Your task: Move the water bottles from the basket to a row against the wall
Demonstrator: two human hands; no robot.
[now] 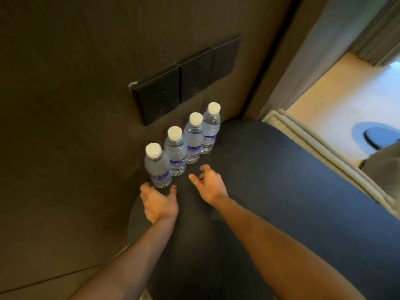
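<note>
Several clear water bottles with white caps and blue labels stand upright in a row along the dark wall point(65, 105). The nearest bottle point(157, 166) is at the left end and the farthest bottle point(211, 128) at the right end. They rest on a dark round table point(281, 180). My left hand point(159, 203) is open just below the nearest bottle, fingers spread around its base without gripping it. My right hand point(208, 185) is open on the table, a little in front of the middle bottles. No basket is in view.
Black socket plates point(184, 81) sit on the wall above the bottles. A beige cushioned edge point(320, 152) runs along the table's right side. Beyond it lie a light floor and a dark blue oval object point(378, 136).
</note>
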